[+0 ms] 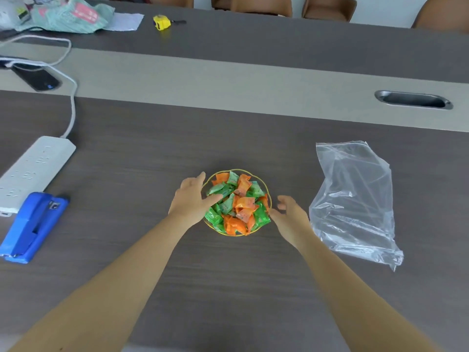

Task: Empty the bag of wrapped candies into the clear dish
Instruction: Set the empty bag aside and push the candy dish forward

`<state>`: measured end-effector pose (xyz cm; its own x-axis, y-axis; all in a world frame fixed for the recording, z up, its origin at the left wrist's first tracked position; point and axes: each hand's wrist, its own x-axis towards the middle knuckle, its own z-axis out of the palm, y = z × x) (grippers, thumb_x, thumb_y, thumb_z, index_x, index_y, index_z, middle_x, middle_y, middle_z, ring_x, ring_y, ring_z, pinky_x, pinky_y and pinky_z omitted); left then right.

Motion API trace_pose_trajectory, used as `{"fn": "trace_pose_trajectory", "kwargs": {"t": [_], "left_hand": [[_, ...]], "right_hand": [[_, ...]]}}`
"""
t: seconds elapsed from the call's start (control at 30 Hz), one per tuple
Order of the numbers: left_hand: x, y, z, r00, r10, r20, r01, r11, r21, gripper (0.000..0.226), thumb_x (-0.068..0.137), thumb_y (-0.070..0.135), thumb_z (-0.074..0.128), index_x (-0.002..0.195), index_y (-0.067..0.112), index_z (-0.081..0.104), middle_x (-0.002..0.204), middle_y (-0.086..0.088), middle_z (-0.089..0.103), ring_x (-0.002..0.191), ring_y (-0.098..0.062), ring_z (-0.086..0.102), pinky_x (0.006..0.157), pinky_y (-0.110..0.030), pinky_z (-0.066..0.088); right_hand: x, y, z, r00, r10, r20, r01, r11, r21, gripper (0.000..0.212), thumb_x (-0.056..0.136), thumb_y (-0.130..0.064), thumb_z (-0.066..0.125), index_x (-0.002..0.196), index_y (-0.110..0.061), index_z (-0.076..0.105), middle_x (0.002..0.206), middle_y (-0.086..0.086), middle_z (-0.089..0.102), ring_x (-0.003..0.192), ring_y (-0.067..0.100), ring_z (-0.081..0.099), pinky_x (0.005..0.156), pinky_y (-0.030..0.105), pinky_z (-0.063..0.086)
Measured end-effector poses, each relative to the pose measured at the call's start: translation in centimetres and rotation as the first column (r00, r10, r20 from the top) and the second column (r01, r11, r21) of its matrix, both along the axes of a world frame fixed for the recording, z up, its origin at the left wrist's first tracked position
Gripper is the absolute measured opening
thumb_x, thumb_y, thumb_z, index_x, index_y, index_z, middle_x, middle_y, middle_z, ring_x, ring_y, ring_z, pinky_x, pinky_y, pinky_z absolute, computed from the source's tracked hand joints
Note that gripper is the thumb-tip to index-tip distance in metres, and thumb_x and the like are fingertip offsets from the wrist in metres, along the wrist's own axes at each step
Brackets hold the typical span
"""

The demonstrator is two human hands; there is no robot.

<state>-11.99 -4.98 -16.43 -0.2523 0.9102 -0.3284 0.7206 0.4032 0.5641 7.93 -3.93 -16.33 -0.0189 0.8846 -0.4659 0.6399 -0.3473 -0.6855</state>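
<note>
The clear dish [265, 185] with a gold rim stands in the middle of the table, heaped with several green and orange wrapped candies [238, 205]. My left hand [191, 198] rests against the dish's left rim, fingers apart, thumb over the candies. At the dish's right rim my right hand [288, 215] is spread, its fingers close to the edge. The clear plastic bag [355, 199] lies flat and crumpled on the table to the right, with no candy visible in it. Neither hand holds anything.
A white power strip [33, 171] and a blue stapler [31, 226] lie at the left. A phone [38, 77], cable, yellow tape measure [161, 22] and cloth items sit farther back. A metal cable slot [413, 99] is at back right; chairs line the far edge.
</note>
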Motion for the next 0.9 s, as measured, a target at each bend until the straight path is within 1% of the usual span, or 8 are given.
{"fn": "trace_pose_trajectory", "kwargs": {"t": [0.13, 0.23, 0.37, 0.53, 0.63, 0.7, 0.8, 0.9], "left_hand": [[0.5, -0.2, -0.1, 0.844, 0.329, 0.423, -0.283, 0.944, -0.170, 0.034, 0.084, 0.035, 0.056, 0.110, 0.014, 0.052, 0.126, -0.014, 0.054, 0.110, -0.027, 0.057, 0.088, -0.040, 0.051], [0.7, 0.6, 0.2, 0.693, 0.425, 0.582, -0.366, 0.903, -0.223, 0.021, 0.086, 0.028, 0.056, 0.089, 0.008, 0.055, 0.092, -0.009, 0.062, 0.075, -0.016, 0.060, 0.065, -0.026, 0.051], [0.0, 3.6, 0.4, 0.526, 0.491, 0.694, -0.440, 0.856, -0.272, 0.016, 0.087, 0.022, 0.055, 0.075, 0.012, 0.054, 0.093, -0.011, 0.063, 0.083, -0.022, 0.061, 0.072, -0.029, 0.052], [-1.7, 10.2, -0.7, 0.349, 0.547, 0.761, -0.518, 0.789, -0.330, 0.012, 0.088, 0.017, 0.053, 0.081, 0.008, 0.058, 0.107, -0.016, 0.063, 0.098, -0.025, 0.062, 0.086, -0.032, 0.051], [-3.1, 15.1, -1.3, 0.284, 0.500, 0.818, -0.507, 0.802, -0.314, 0.023, 0.090, 0.012, 0.047, 0.107, -0.001, 0.057, 0.094, -0.010, 0.063, 0.086, -0.019, 0.061, 0.091, -0.033, 0.047], [-4.0, 18.4, -1.4, 0.302, 0.476, 0.826, -0.481, 0.824, -0.300, 0.037, 0.091, 0.013, 0.045, 0.125, 0.000, 0.050, 0.110, -0.011, 0.063, 0.096, -0.020, 0.060, 0.089, -0.031, 0.045], [-5.5, 23.4, -1.5, 0.364, 0.449, 0.816, -0.430, 0.858, -0.280, 0.042, 0.091, 0.021, 0.045, 0.131, 0.008, 0.046, 0.132, -0.009, 0.055, 0.107, -0.021, 0.056, 0.091, -0.031, 0.044], [-6.3, 28.0, -1.3, 0.313, 0.383, 0.869, -0.426, 0.875, -0.232, 0.042, 0.093, 0.021, 0.041, 0.133, 0.008, 0.044, 0.136, -0.011, 0.052, 0.109, -0.021, 0.056, 0.093, -0.030, 0.043]], "right_hand": [[-0.6, 1.6, -0.6, 0.956, -0.200, -0.214, 0.166, 0.972, -0.163, 0.055, 0.085, -0.014, 0.052, 0.136, -0.006, 0.034, 0.105, 0.010, 0.055, 0.109, 0.032, 0.059, 0.093, 0.042, 0.050], [-1.1, 2.9, -0.6, 0.928, -0.266, -0.262, 0.210, 0.952, -0.223, 0.052, 0.086, -0.012, 0.049, 0.135, -0.007, 0.035, 0.112, 0.012, 0.054, 0.108, 0.032, 0.059, 0.092, 0.043, 0.052], [-1.9, 6.3, -0.4, 0.901, -0.302, -0.311, 0.240, 0.945, -0.223, 0.006, 0.082, -0.011, 0.048, 0.083, -0.016, 0.048, 0.080, 0.011, 0.048, 0.080, 0.030, 0.051, 0.078, 0.036, 0.047], [-4.1, 12.5, -0.3, 0.799, -0.396, -0.452, 0.310, 0.916, -0.256, 0.019, 0.075, -0.010, 0.050, 0.062, -0.016, 0.037, 0.070, 0.007, 0.039, 0.078, 0.025, 0.038, 0.078, 0.035, 0.037], [-5.4, 17.2, -1.0, 0.720, -0.423, -0.551, 0.331, 0.906, -0.263, 0.011, 0.069, -0.012, 0.050, 0.068, -0.019, 0.041, 0.078, 0.008, 0.039, 0.081, 0.024, 0.036, 0.100, 0.047, 0.041], [-6.3, 20.4, -1.5, 0.678, -0.426, -0.599, 0.347, 0.904, -0.250, 0.009, 0.080, -0.008, 0.049, 0.088, -0.008, 0.052, 0.087, 0.009, 0.046, 0.087, 0.025, 0.044, 0.110, 0.047, 0.035], [-7.7, 24.9, -1.6, 0.612, -0.439, -0.658, 0.369, 0.894, -0.253, 0.047, 0.088, -0.009, 0.045, 0.134, -0.003, 0.036, 0.121, 0.012, 0.054, 0.114, 0.025, 0.052, 0.108, 0.037, 0.037], [-9.0, 29.4, -2.0, 0.508, -0.433, -0.745, 0.379, 0.889, -0.258, 0.040, 0.090, -0.010, 0.046, 0.129, -0.010, 0.038, 0.125, 0.012, 0.053, 0.110, 0.023, 0.053, 0.109, 0.037, 0.038]]}}
